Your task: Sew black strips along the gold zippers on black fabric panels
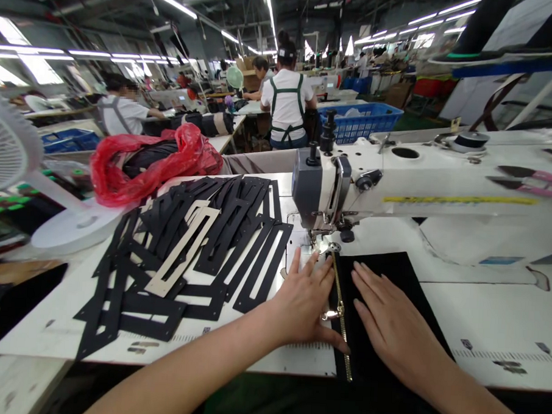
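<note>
The white industrial sewing machine [423, 177] stretched across the white work table [481, 320], its head and needle area standing just beyond both hands. To the left lay a broad, loose heap of black cut frame pieces [219, 241], long rectangles with slot openings, with one beige frame piece [187, 252] on top. Behind the heap sat a red plastic bag [154, 165], and a white desk fan [13, 153] stood at the far left. Other people worked at tables farther back.

The black fabric panel [386, 285] lay flat on the table, running from the presser foot toward the near edge. A gold-toothed zipper [342, 307] ran along its left edge, straight, its far end under the foot.

The left hand [303, 300] lay flat, fingers spread, just left of the zipper, thumb touching it; it gripped nothing. The right hand [394, 322] pressed palm-down on the panel, fingers extended and close together, also gripping nothing.

In my judgement, the left fingertips sat close to the needle and could be caught if the piece fed forward. Uneven pressure between the hands could skew the zipper off the edge and wander the seam.
</note>
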Demonstrator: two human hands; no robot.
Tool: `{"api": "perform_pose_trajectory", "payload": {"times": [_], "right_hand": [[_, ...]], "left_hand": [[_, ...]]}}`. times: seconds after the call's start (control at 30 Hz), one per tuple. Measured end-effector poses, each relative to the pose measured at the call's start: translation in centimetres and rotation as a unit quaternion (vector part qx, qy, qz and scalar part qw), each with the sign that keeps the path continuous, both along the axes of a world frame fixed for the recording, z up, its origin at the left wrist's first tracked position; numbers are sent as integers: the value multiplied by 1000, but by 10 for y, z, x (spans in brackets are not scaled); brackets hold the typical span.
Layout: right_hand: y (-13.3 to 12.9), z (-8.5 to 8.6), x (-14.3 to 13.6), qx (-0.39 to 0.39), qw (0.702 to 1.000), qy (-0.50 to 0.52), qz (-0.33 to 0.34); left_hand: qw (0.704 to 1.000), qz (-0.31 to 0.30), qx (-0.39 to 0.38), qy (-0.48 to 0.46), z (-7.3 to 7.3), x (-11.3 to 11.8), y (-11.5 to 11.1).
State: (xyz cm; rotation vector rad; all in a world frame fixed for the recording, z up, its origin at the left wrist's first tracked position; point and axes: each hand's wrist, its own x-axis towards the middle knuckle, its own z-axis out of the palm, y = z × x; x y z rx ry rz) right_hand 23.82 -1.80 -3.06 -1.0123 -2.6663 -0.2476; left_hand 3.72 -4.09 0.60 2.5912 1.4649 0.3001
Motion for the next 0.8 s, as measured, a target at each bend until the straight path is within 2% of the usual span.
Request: {"api": "perform_pose_trajectory", "payload": {"times": [0.07,0.17,0.27,0.3,0.33,0.4,0.43,0.47,0.53,0.6,0.63,0.7,0.8], "right_hand": [[8,0,-5,5,1000,1,9],[13,-4,-9,15,1000,0,25],[16,-10,-8,38,999,-1,37],[17,-12,-7,49,998,0,43],[18,-13,-7,59,997,1,47],[21,-16,-7,76,996,11,50],[23,-18,-7,83,995,17,51],[24,-19,-7,88,994,24,52],[25,-21,-8,97,993,32,56],[26,-19,-9,100,993,35,58],[27,-18,-9,99,993,36,55],[29,-13,-12,88,994,34,45],[32,-7,-15,67,997,27,42]], "left_hand": [[1000,2,3,-24,-1,0,-11],[997,-6,-16,-76,0,-2,-40],[988,-109,-13,-108,5,-17,-64],[989,-105,-10,-100,7,-26,-67],[994,-75,-11,-80,10,-36,-68],[998,53,-20,-20,12,-54,-70],[996,90,-21,9,11,-61,-71],[994,99,-25,32,8,-65,-74],[996,55,-25,67,-3,-64,-82],[995,-12,17,96,-14,-56,-90],[994,-24,23,108,-17,-52,-92],[992,-17,1,128,-18,-48,-91],[986,-14,-70,148,-11,-56,-80]]}}
